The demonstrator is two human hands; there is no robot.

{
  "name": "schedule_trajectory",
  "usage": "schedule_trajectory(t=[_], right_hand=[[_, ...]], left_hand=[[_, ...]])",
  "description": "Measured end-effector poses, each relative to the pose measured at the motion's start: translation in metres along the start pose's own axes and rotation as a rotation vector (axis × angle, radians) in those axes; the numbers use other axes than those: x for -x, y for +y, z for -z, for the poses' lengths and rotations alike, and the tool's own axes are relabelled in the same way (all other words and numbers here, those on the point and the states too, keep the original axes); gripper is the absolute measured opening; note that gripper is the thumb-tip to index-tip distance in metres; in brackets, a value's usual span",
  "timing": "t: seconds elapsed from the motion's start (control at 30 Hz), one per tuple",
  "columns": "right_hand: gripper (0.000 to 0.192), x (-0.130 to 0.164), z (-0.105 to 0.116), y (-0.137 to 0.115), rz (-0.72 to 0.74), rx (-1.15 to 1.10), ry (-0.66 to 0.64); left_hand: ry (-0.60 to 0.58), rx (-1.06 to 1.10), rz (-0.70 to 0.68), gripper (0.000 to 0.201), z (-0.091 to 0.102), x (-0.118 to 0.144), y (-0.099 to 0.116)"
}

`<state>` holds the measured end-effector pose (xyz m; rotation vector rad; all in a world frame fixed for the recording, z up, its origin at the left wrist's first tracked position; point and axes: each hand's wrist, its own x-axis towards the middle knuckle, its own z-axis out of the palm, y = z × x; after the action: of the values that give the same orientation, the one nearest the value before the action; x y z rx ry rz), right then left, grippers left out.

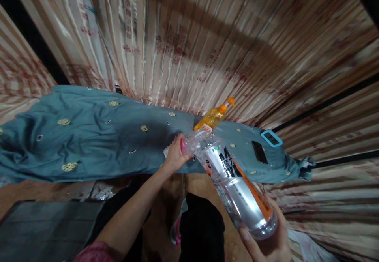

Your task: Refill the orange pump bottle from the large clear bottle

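Observation:
A large clear plastic bottle (237, 191) with a silver, black and orange label is tilted in front of me, its neck up and to the left. My right hand (269, 234) grips it around the base. My left hand (177, 155) is closed on a clear plastic piece (189, 141) at the neck end of the bottle. A small pink patch shows beside its fingers; I cannot make out the exact kind of this piece. Just behind, an orange pump bottle (211, 118) leans on the cloth-covered surface, partly hidden by the clear plastic.
A blue-green patterned cloth (127, 135) covers the long narrow surface. To the right lie a dark phone-like slab (259, 152) and a blue-framed digital display (271, 138). Pleated curtains (177, 37) hang behind. A grey box-like surface (47, 230) stands at lower left.

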<state>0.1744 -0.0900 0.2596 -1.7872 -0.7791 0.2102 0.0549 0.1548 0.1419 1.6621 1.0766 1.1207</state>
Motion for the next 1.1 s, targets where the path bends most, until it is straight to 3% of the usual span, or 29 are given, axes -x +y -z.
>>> schedule_trajectory(t=[1.1], right_hand=[[0.104, 0.0000, 0.0058, 0.0083, 0.029, 0.073, -0.026]], left_hand=[[-0.010, 0.034, 0.039, 0.090, -0.0016, -0.0001, -0.0057]])
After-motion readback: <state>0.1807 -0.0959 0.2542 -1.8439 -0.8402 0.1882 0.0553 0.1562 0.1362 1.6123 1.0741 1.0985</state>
